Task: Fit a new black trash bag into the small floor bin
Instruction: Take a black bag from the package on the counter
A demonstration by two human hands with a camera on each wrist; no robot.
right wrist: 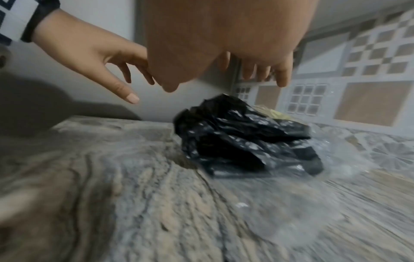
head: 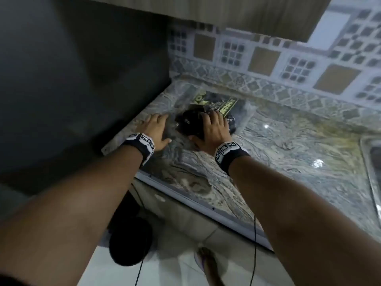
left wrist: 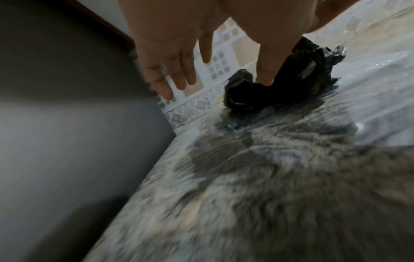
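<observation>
A crumpled black trash bag point(head: 191, 122) point(left wrist: 286, 88) point(right wrist: 241, 138) lies on the marble counter point(head: 288, 145), half out of a clear wrapper with a yellow label point(head: 226, 108). My right hand point(head: 214, 129) point(right wrist: 224, 60) hovers just over the bag, fingers spread and holding nothing. My left hand point(head: 154, 126) point(left wrist: 190, 58) point(right wrist: 100, 58) is spread beside the bag on its left, and its thumb reaches the bag's edge. The small dark floor bin point(head: 128, 242) stands below the counter, partly hidden by my left forearm.
A dark flat panel point(head: 82, 79) rises right beside the counter's left end. Patterned wall tiles point(head: 268, 58) back the counter, and a sink rim point(head: 371, 159) shows at the far right. My foot point(head: 208, 263) stands on the pale floor tiles next to the bin.
</observation>
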